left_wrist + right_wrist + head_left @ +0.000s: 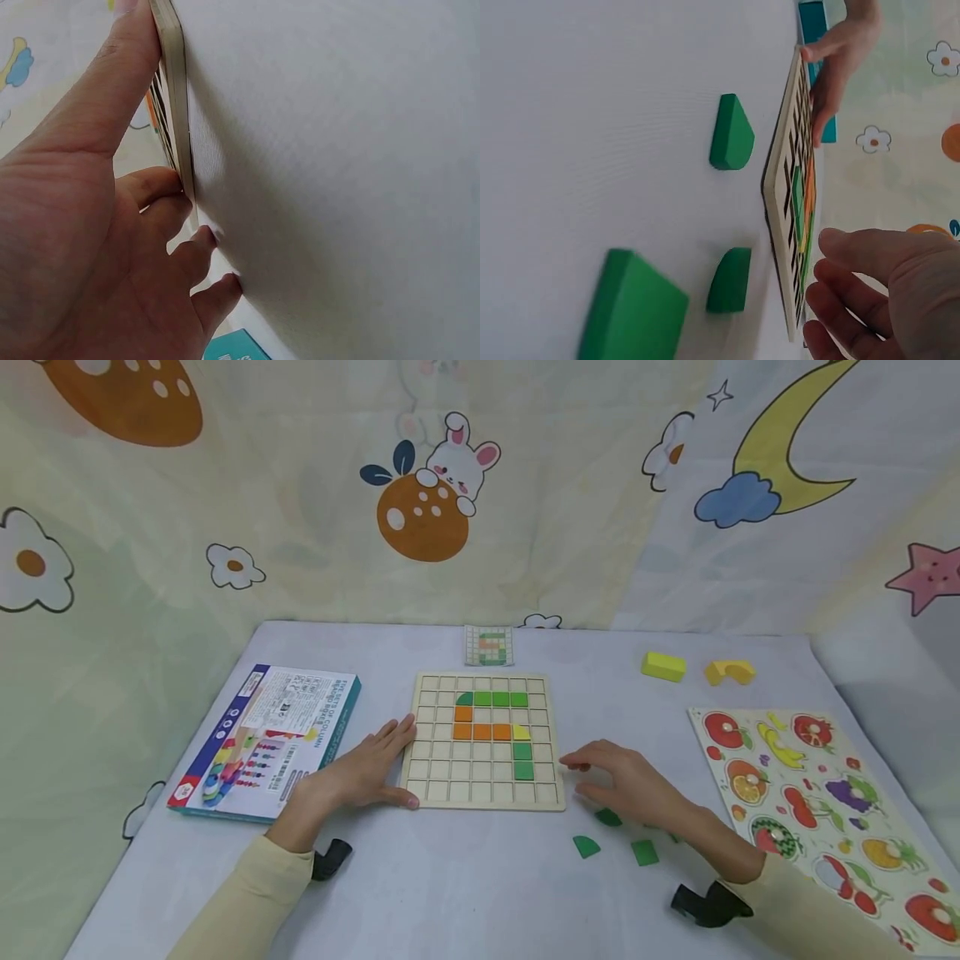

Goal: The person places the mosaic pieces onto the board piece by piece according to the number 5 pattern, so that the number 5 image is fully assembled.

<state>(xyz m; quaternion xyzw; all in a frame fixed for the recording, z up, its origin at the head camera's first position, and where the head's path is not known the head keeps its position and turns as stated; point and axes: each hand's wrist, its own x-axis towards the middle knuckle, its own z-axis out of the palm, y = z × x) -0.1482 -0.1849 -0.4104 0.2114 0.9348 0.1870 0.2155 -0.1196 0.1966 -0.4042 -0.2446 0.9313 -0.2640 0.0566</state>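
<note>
A light wooden grid board (pixel 442 785) lies flat on the table. Set in it are green tiles (pixel 501 699) along the top, orange tiles (pixel 482 732), a yellow tile (pixel 521 732) and two green squares below that. My left hand (pixel 363 770) rests against the board's left edge, fingers spread, thumb at the near corner. Beside the right edge hovers my right hand (pixel 630 783), fingers loosely bent, nothing between thumb and fingers in the right wrist view. Loose green pieces lie below it: a quarter-round (pixel 587 847), a square (pixel 645 852) and another rounded one (pixel 608 817); one more is partly hidden by the hand.
Behind the board stands a small pattern card (pixel 489 646). A boxed set (pixel 300 702) lies at left, close to the left forearm. On the right are a fruit puzzle board (pixel 810 785), a yellow-green block (pixel 663 667) and a yellow arched block (pixel 730 672). A printed curtain hangs behind.
</note>
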